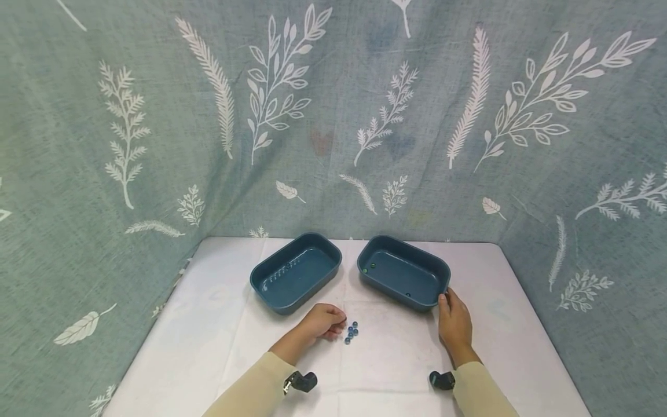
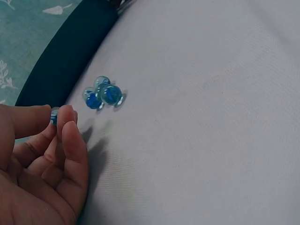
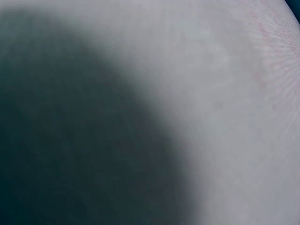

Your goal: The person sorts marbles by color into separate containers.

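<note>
My left hand (image 1: 325, 322) pinches a blue glass marble (image 2: 54, 116) between thumb and fingertips, just above the white cloth. Beside it to the right lies a cluster of several clear-blue marbles (image 1: 351, 334), which the left wrist view shows close together (image 2: 102, 93). My right hand (image 1: 456, 324) holds the near right corner of the right blue tray (image 1: 396, 296), thumb on the near side and fingers along the right side. Inside that tray are two green marbles (image 1: 369, 268) and a small dark one (image 1: 408, 295). The right wrist view shows only blurred cloth and a dark shape.
A second blue tray (image 1: 283, 308) stands angled at the back left; small glints inside it are too unclear to identify. White cloth (image 1: 396, 370) covers the table. Patterned grey-green fabric (image 1: 333, 197) hangs behind and at both sides.
</note>
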Action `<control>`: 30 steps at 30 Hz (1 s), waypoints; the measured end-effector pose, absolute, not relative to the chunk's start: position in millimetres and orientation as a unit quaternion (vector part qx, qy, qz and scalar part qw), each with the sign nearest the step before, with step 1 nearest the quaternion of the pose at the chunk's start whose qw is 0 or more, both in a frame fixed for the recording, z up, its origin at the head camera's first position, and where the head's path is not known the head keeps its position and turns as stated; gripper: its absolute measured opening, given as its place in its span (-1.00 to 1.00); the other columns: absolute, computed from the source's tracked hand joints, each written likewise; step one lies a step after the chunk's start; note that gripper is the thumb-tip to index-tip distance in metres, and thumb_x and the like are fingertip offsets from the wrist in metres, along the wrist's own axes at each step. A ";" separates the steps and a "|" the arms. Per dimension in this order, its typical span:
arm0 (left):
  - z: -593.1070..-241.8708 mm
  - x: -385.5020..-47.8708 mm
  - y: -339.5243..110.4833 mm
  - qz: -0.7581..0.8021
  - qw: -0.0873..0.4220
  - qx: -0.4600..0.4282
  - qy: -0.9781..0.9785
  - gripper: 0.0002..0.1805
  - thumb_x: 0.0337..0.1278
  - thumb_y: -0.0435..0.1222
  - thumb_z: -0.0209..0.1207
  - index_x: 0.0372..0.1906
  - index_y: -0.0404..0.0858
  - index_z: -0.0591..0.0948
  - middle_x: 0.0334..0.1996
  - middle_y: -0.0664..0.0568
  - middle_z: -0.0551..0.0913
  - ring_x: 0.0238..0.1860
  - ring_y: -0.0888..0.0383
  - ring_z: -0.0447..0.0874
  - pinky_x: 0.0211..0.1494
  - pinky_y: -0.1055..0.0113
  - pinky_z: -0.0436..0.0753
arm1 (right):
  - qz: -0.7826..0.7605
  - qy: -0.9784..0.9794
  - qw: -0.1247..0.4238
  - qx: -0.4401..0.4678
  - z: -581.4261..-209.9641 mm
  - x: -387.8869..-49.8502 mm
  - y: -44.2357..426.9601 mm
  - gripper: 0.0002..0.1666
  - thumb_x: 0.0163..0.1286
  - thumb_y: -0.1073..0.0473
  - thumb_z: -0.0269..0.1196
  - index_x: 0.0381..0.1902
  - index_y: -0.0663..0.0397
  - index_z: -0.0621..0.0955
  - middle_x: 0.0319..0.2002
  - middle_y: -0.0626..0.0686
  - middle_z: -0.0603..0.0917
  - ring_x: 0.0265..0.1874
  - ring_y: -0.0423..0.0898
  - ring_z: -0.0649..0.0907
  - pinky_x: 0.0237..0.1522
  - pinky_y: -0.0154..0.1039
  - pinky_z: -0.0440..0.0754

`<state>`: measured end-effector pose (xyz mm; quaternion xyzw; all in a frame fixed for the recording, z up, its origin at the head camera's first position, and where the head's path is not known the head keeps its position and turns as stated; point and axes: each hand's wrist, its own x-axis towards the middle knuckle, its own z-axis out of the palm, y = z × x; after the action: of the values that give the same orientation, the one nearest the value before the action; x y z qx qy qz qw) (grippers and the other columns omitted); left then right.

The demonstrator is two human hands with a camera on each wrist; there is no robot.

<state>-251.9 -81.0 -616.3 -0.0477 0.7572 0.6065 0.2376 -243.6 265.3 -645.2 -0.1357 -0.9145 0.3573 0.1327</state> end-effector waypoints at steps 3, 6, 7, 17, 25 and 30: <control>-614.0 -253.0 -83.8 0.612 0.235 -0.043 0.754 -0.86 0.28 -0.35 0.19 -0.24 -0.38 0.65 -0.43 -0.03 0.68 -0.54 0.20 0.59 -0.54 0.38 0.63 | 0.354 -0.916 0.132 -0.136 -645.2 -243.6 265.1 -0.19 0.57 -0.26 -0.34 0.44 0.26 0.23 0.34 0.31 0.37 0.35 0.28 0.28 0.38 0.19 0.13; -609.4 -253.9 -87.4 0.616 0.232 -0.043 0.751 -0.85 0.28 -0.34 0.20 -0.22 -0.38 0.66 -0.41 -0.04 0.69 -0.54 0.20 0.58 -0.51 0.38 0.63 | 0.355 -0.915 0.130 -0.138 -644.5 -243.1 264.8 -0.19 0.57 -0.26 -0.34 0.44 0.25 0.23 0.34 0.30 0.36 0.35 0.28 0.27 0.38 0.19 0.12; -607.9 -254.3 -88.8 0.616 0.230 -0.043 0.752 -0.84 0.28 -0.33 0.20 -0.21 -0.38 0.66 -0.41 -0.04 0.69 -0.54 0.21 0.58 -0.51 0.38 0.63 | 0.354 -0.916 0.129 -0.138 -644.3 -243.0 264.8 -0.19 0.57 -0.26 -0.35 0.45 0.26 0.23 0.35 0.30 0.36 0.35 0.28 0.27 0.38 0.19 0.12; -590.8 -257.0 -106.8 0.622 0.224 -0.049 0.749 -0.78 0.31 -0.33 0.17 -0.13 -0.44 0.64 -0.35 -0.06 0.70 -0.51 0.19 0.61 -0.43 0.38 0.66 | 0.358 -0.916 0.122 -0.134 -641.8 -242.6 265.0 -0.18 0.58 -0.26 -0.36 0.45 0.27 0.21 0.36 0.31 0.33 0.36 0.29 0.25 0.38 0.20 0.10; -578.0 -261.0 -120.9 0.632 0.205 -0.038 0.746 -0.73 0.31 -0.34 0.17 -0.07 -0.51 0.61 -0.37 -0.02 0.70 -0.52 0.21 0.60 -0.43 0.41 0.64 | 0.358 -0.916 0.126 -0.127 -644.3 -244.1 267.0 -0.17 0.57 -0.27 -0.36 0.44 0.28 0.22 0.36 0.31 0.33 0.36 0.28 0.25 0.38 0.19 0.10; -566.0 -265.3 -130.9 0.622 0.189 -0.051 0.758 -0.72 0.31 -0.31 0.19 -0.07 -0.49 0.62 -0.30 -0.12 0.71 -0.50 0.18 0.61 -0.42 0.41 0.64 | 0.349 -0.921 0.121 -0.122 -643.8 -243.5 267.4 -0.16 0.58 -0.26 -0.37 0.40 0.34 0.27 0.34 0.34 0.33 0.36 0.28 0.25 0.39 0.17 0.10</control>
<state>-265.3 -130.9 -566.0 -0.0514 0.7579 0.6221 0.1895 -243.5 267.4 -643.8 -0.1223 -0.9211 0.3493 0.1206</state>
